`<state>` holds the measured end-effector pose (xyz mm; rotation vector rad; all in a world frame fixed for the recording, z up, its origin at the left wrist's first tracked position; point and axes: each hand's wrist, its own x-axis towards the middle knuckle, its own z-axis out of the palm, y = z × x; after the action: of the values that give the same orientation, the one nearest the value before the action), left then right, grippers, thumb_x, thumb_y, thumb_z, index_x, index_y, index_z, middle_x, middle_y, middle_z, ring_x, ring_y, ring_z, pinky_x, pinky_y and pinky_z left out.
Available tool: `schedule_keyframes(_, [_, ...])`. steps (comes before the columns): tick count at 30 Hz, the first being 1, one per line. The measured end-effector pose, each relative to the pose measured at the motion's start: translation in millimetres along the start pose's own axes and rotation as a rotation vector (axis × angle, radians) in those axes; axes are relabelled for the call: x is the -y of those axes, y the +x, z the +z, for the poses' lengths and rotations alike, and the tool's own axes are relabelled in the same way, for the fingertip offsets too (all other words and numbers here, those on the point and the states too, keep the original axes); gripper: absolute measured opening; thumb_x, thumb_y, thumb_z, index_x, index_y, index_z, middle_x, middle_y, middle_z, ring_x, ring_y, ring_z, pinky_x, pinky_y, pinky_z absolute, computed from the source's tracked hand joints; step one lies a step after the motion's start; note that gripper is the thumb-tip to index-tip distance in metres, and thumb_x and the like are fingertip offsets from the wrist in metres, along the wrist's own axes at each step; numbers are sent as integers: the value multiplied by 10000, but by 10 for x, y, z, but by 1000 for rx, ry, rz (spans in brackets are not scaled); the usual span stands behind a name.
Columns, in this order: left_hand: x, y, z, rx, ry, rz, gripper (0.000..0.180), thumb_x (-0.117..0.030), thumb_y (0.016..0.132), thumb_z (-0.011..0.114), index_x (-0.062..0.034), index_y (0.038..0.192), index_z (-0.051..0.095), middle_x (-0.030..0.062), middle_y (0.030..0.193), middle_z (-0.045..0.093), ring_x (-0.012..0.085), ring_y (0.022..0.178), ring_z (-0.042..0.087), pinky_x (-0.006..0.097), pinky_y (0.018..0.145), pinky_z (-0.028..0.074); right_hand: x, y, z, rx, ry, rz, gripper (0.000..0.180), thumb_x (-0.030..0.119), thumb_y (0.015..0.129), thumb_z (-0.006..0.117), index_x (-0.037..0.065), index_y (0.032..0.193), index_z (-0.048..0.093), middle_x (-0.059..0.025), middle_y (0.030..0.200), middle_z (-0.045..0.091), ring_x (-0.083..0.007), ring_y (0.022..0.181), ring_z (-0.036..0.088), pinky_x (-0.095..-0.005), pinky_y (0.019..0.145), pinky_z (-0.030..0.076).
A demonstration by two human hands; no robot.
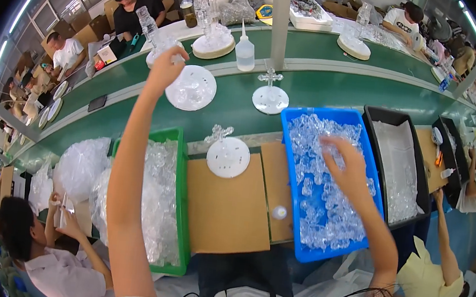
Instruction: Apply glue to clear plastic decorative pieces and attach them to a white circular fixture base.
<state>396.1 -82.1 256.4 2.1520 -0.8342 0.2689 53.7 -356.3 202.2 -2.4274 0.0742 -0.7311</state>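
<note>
My left hand (168,67) is stretched far out to the left, above the rim of a white round base (190,94) with clear pieces on it. Its fingers are curled down; whatever they hold, if anything, cannot be made out. Just behind it leans a column of clear plastic pieces (148,24). My right hand (345,167) hangs over a blue tray (304,250) of loose clear plastic pieces (313,134), thumb and forefinger apart. In front of me, a smaller white disc (228,158) has a clear cross-shaped piece (220,133) at its back edge.
Another white disc (270,101) with a clear cross stands on the green bench. A glue bottle (245,51) is by the rail. A green bin (182,241) of bagged parts flanks the cardboard (229,205); a black tray (398,171) stands right. Co-workers sit around.
</note>
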Motion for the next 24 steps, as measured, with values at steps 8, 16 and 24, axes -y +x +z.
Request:
schedule_keyframes(8, [1505,527,1377,153,-15,-70,338,72,670,492,-81,948,609,137,914,675,313,922,630,368,803,479,-1812,2236,1501,-44,-393,-219,467,149,727,686,126,1171,544,-122,1048,619,-322,1007,581,-419,821,493])
schedule_keyframes(16, [1452,718,1240,225,5,-5,575,-65,765,578,-96,1328,465,147,1311,525,279,1222,494,363,1026,372,-2053,2516,1287,311,-404,-17,234,299,719,687,100,839,661,-105,813,673,-316,799,636,-429,686,496])
schedule_keyframes(24, [-329,-186,-535,105,126,254,449,-125,860,575,-109,1305,511,78,1276,556,227,1178,517,319,989,384,412,1519,426,442,-271,-382,238,274,723,725,82,817,620,-110,709,646,-324,688,626,-386,610,477])
